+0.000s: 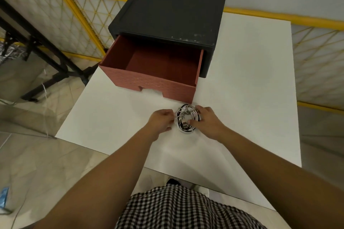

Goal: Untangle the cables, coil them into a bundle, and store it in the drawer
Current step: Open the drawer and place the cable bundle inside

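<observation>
While the springy round coil of thin white and black cables (pixel 181 114) lies on the matte white tabletop (pixel 242 80), just before the open, textured brick-red drawer (pixel 149 80) of the boxy black cabinet (pixel 167 5), your left hand (pixel 161 120) pinches its edge and your right hand (pixel 209 121) clasps it (likely so the loops cannot spring apart).

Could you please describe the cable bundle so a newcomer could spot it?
On the white table stands a black cabinet with its red drawer pulled open. Before the drawer's right front corner, held between the left hand and right hand, is the cable bundle: a small round coil of white and black cords.
</observation>
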`<state>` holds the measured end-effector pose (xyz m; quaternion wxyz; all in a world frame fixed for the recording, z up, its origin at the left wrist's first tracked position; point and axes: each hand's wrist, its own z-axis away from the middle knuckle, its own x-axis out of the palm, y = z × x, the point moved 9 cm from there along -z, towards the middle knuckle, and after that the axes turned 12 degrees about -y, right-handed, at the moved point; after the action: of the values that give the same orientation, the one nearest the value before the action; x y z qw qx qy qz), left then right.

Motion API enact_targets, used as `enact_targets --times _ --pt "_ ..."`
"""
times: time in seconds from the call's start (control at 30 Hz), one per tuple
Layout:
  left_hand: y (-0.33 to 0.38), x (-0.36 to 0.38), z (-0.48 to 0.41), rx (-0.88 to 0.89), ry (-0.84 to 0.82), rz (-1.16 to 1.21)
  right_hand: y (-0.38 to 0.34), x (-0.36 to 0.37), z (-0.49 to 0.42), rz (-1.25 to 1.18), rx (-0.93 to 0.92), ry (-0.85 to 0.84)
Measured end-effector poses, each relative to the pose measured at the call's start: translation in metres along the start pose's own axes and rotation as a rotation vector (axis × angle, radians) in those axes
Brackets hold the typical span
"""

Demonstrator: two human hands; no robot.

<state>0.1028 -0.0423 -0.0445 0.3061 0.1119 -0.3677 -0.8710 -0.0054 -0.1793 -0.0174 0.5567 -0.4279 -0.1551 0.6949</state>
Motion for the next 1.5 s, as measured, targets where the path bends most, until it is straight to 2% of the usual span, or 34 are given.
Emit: enact_targets --times 0.13,0.23,0.4,0.63,0.8,0.93,1.03,1.17,1.3,1.5 --pt "-0.001 0.004 -0.002 0.038 -0.01 -0.048 0.002 0.012 0.007 -0.065 0.005 0.043" --pt "-0.003 0.004 0.006 0.061 -0.002 -0.044 -0.004 0.015 0.021 -0.091 -0.06 0.101" --pt "0.019 0.008 0.042 0.199 -0.026 -0.06 -0.023 0.007 0.058 -0.116 -0.174 0.219" --pt "0.097 -0.003 0.098 0.432 -0.009 -0.1 -0.086 -0.035 0.098 -0.107 -0.37 0.338" --pt "0.154 -0.021 0.092 0.433 -0.011 -0.116 -0.14 -0.071 0.081 -0.047 -0.455 0.37" --pt "0.193 -0.047 0.073 0.424 0.035 -0.194 -0.172 -0.094 0.048 0.009 -0.513 0.306" --pt "0.214 -0.07 0.048 0.403 0.046 -0.282 -0.186 -0.118 0.019 0.208 -0.489 0.32" --pt "0.235 -0.096 0.014 0.391 0.078 -0.603 -0.184 -0.138 -0.022 0.493 -0.351 0.314" --pt "0.23 -0.101 -0.019 0.328 0.059 -0.886 -0.174 -0.134 -0.047 0.667 -0.256 0.236" --pt "0.207 -0.1 -0.06 0.224 0.035 -1.04 -0.171 -0.128 -0.049 0.789 -0.225 0.273"
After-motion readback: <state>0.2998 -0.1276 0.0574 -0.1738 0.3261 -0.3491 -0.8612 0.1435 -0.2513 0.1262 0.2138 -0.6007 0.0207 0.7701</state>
